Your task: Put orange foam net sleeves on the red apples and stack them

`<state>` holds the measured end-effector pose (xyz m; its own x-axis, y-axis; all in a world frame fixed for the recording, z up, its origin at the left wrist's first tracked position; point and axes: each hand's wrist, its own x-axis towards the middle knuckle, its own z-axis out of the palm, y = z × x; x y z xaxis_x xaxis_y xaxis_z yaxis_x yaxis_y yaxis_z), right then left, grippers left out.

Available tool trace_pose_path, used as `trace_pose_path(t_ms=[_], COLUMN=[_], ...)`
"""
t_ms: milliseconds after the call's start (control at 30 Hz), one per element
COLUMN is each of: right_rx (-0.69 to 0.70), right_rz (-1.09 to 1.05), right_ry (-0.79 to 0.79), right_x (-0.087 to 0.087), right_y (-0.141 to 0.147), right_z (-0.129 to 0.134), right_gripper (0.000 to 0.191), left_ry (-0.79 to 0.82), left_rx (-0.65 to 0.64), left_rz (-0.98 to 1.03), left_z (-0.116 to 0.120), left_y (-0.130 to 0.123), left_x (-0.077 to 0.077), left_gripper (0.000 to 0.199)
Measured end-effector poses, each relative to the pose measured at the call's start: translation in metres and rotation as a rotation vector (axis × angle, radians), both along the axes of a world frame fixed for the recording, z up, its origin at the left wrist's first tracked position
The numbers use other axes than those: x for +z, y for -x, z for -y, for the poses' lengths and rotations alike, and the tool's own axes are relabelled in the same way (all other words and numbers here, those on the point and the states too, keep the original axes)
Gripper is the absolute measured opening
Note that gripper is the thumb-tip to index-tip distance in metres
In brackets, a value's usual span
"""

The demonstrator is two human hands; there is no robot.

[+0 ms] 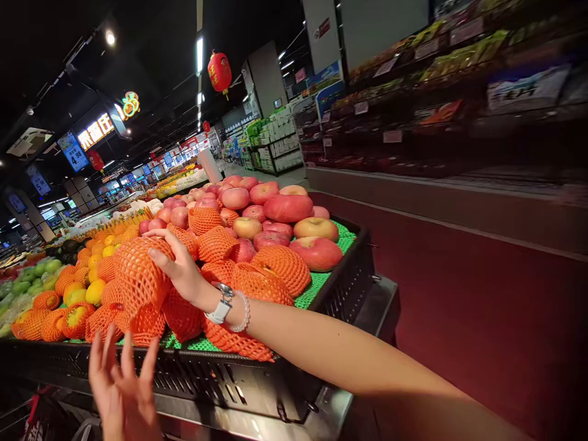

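Note:
My right hand [184, 266], wearing a white-strapped watch [223, 304] and a beaded bracelet [243, 311], is closed on the side of a large fruit in an orange foam net [140, 275]. The net hides what kind of fruit it is. Below it, in front of the display's near edge, my left hand [122, 386] is open with fingers spread and holds nothing. More orange foam nets [261, 285] lie around my right wrist, several of them around fruit. Red and yellowish apples [288, 208] are piled just behind.
The fruit lies in black slotted crates [239, 383] with a green liner [346, 236], on a metal-edged stand [388, 300]. Yellow citrus-like fruit [95, 292] and green fruit [34, 272] are at left. A red floor aisle [441, 288] separates the stand from blurred shelves [436, 92].

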<state>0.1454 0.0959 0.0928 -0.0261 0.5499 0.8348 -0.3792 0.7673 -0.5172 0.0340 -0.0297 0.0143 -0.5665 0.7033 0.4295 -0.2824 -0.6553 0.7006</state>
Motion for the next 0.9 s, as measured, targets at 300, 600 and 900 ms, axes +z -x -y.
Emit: trace_pose_path(t_ms=[300,600,900], right_rx=[-0.318,-0.016,-0.181], right_rz=[0.311,0.214,0.517], right_ry=[-0.9,-0.856,-0.71], right_x=[-0.029,-0.026,-0.019], right_y=[0.006,0.013,0.007], right_z=[0.014,0.018,0.024], right_gripper=[0.048,0.039,0.026], left_ry=[0.037,-0.027,-0.051], left_rx=[-0.154,0.026,0.315], left_rz=[0.363,0.27,-0.229], left_z=[-0.022,-0.029,-0.018], left_y=[-0.022,0.0,0.008], left_x=[-0.002,-0.02,-0.009], left_gripper=[0.046,0.029,0.06])
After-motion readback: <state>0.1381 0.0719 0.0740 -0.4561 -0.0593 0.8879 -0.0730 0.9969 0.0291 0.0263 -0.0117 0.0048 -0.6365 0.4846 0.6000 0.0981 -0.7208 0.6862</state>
